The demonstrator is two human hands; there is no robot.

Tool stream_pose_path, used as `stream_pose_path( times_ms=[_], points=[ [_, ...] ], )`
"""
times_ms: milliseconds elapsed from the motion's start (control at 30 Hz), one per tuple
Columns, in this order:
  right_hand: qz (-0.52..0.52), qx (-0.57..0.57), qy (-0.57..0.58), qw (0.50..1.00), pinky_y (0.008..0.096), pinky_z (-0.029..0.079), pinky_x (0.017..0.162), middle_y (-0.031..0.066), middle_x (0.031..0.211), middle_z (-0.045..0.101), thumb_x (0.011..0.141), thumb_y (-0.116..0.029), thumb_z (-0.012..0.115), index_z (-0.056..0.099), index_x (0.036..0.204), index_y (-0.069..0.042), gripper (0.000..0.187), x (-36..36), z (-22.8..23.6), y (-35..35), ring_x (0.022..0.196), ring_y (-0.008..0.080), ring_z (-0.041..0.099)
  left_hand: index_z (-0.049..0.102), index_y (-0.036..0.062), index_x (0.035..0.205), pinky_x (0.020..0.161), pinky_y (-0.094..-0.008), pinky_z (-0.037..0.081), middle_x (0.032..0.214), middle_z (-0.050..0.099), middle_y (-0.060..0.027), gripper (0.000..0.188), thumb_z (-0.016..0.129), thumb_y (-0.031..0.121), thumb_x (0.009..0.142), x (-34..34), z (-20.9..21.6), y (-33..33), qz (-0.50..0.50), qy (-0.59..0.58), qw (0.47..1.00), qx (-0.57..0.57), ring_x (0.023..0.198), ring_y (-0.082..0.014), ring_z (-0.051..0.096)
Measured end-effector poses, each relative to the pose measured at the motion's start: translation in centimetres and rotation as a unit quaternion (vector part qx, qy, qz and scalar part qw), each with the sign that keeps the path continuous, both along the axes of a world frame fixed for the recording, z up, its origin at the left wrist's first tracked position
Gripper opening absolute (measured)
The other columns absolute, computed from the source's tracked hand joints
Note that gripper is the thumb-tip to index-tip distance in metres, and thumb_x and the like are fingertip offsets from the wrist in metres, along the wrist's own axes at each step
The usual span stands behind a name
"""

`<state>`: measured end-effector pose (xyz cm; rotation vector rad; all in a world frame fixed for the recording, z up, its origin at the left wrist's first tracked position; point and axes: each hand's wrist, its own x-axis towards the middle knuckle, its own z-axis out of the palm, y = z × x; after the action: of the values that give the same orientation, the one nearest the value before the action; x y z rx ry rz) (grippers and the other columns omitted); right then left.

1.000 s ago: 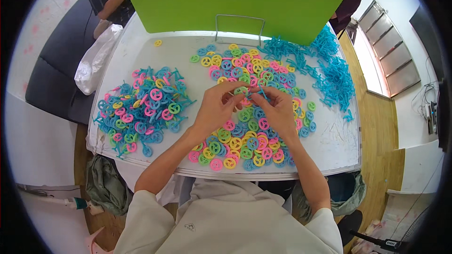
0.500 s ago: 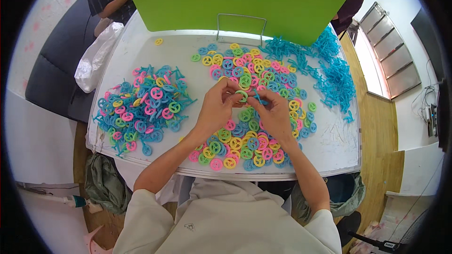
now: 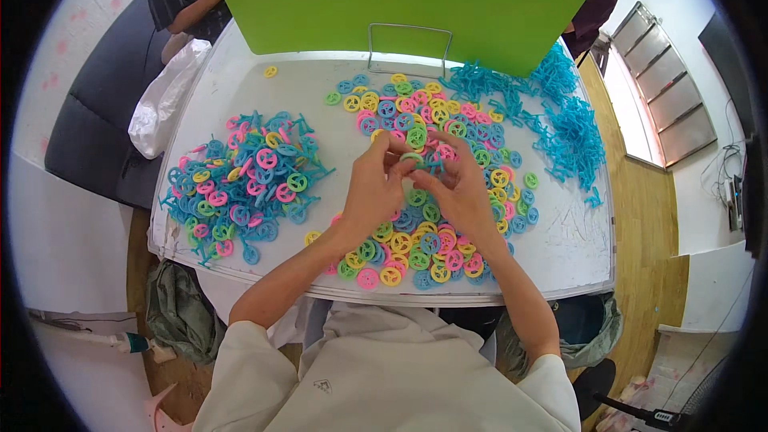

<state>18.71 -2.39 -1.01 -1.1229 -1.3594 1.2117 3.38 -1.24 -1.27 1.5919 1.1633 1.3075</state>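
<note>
- Head view: the green wheel, held above a spread of loose wheels mid-tabletop, could drop among its lookalikes if your pinch slackens.
- A crooked push could knock the blue stem, just right of it, askew.
- Your left hand has its grip clamped on the green wheel; your right hand curls around the stem, its pressure impossible to tell.
- Your forearms angle inward from the near side.
</note>
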Motion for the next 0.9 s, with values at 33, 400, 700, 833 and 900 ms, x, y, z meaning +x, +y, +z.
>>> stream_pose_path(
  times_ms=[33, 400, 700, 833, 900],
  points=[
    [0.0, 0.0, 0.0, 1.0, 0.0239, 0.05, 0.061, 0.0087, 0.081, 0.068, 0.084, -0.01, 0.069, 0.061, 0.108, -0.003, 0.026, 0.2, -0.1, 0.2, 0.075, 0.0114, 0.066, 0.052, -0.0024, 0.095, 0.065, -0.03, 0.054, 0.083, 0.062, -0.0134, 0.008, 0.052, -0.005, 0.088, 0.0, 0.2, 0.2, 0.003, -0.026, 0.999, -0.024, 0.076, -0.0179, 0.065],
    [-0.039, 0.181, -0.224, 0.957, 0.0268, 0.05, 0.06, 0.0098, 0.078, 0.07, 0.079, -0.012, 0.074, 0.071, 0.092, -0.004, 0.016, 1.2, 0.7, 0.4, 0.07, 0.0163, 0.066, 0.06, -0.0042, 0.105, 0.078, -0.0303, 0.059, 0.1, 0.062, -0.0098, 0.016, 0.054, 0.003, 0.093, -0.8, 0.9, 0.1, -0.068, -0.146, 0.978, -0.132, 0.088, -0.0147, 0.063],
    [-0.035, 0.034, -0.124, 0.991, 0.0227, 0.033, 0.046, 0.0022, 0.059, 0.061, 0.084, -0.017, 0.07, 0.072, 0.091, -0.002, 0.017, 0.5, 0.4, 0.5, 0.053, 0.0035, 0.047, 0.059, -0.0066, 0.103, 0.075, -0.0292, 0.06, 0.096, 0.06, -0.0109, 0.015, 0.053, 0.003, 0.093, -0.3, 0.7, -0.4, -0.048, -0.167, 0.98, -0.099, 0.086, -0.0163, 0.064],
    [-0.037, 0.034, -0.091, 0.995, 0.0228, 0.032, 0.046, 0.0006, 0.059, 0.06, 0.084, -0.018, 0.07, 0.072, 0.091, -0.001, 0.018, 0.2, 0.0, 0.6, 0.053, 0.0036, 0.045, 0.056, -0.0082, 0.104, 0.075, -0.0285, 0.06, 0.1, 0.058, -0.0119, 0.017, 0.052, 0.005, 0.094, -0.1, 0.5, -0.7, -0.032, -0.188, 0.975, -0.111, 0.087, -0.017, 0.064],
    [-0.041, -0.009, -0.114, 0.993, 0.0199, 0.037, 0.05, -0.0024, 0.064, 0.062, 0.086, -0.018, 0.07, 0.071, 0.091, 0.001, 0.019, 0.3, 0.2, 0.5, 0.057, 0.002, 0.049, 0.055, -0.008, 0.105, 0.076, -0.0285, 0.06, 0.101, 0.058, -0.0119, 0.017, 0.052, 0.005, 0.094, 0.0, 0.0, -0.5, -0.03, -0.201, 0.972, -0.116, 0.087, -0.0171, 0.065]
  ],
)
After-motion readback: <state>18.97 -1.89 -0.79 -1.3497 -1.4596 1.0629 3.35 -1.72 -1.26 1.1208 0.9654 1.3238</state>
